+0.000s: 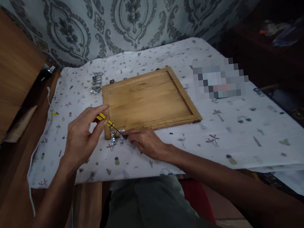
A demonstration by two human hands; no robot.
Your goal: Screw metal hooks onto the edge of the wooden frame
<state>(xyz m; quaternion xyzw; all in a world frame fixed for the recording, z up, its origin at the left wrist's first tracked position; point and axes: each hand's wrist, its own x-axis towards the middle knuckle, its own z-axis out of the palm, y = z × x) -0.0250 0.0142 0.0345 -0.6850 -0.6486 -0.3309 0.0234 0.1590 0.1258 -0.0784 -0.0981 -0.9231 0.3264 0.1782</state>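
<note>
yellow screwdriver [110, 123] sits pinched in our left hand [81, 134], its tip at shiny metal bits [113, 138] near a corner of the wooden board [145, 102] on the counter [189, 157]. we can't tell if our right hand [147, 142] grips anything; if the tip slips, it could poke those close fingers.

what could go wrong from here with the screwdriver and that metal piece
The screwdriver held in the left hand meets the hardware at a slant, so its tip could slip and scratch the wooden panel.

The right hand's fingers are right by the tip, so a slip might jab them.

The metal hardware sits at the panel's near edge, partly overhanging it, and might shift out of line if pushed.
</note>
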